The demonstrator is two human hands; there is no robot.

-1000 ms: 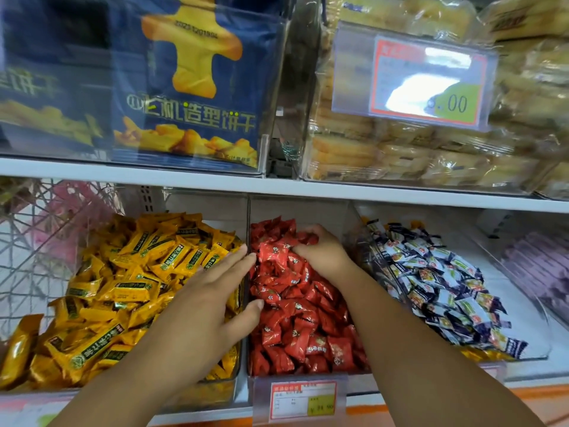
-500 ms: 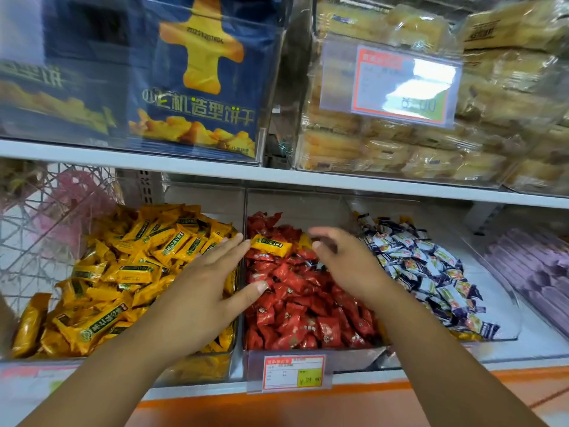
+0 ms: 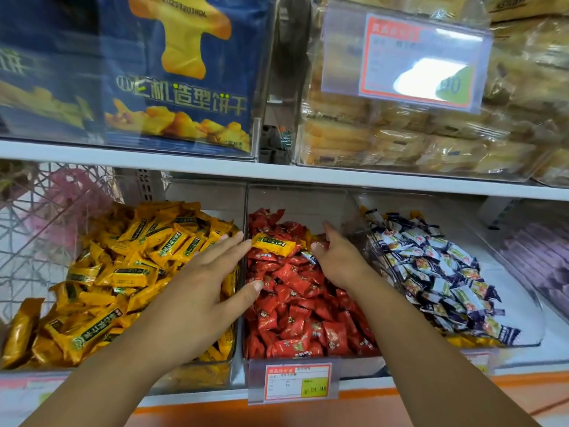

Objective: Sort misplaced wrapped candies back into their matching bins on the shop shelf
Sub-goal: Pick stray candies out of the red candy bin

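A stray yellow candy (image 3: 272, 245) lies on top of the red candies (image 3: 295, 303), at the back left of the middle bin (image 3: 295, 200). The left hand (image 3: 197, 294) hovers flat over the divider between the yellow bin (image 3: 197, 374) and the middle bin. Its fingers are straight and apart, and its fingertips are just beside the stray; I cannot tell if they touch it. The right hand (image 3: 341, 263) reaches into the red pile right of the stray, its fingers (image 3: 317, 246) bent down among the wrappers; I cannot tell if it grips anything. The 3rd bin (image 3: 523, 318), on the right, holds blue-white candies (image 3: 437, 272). A price tag (image 3: 297, 382) hangs on the middle bin's front.
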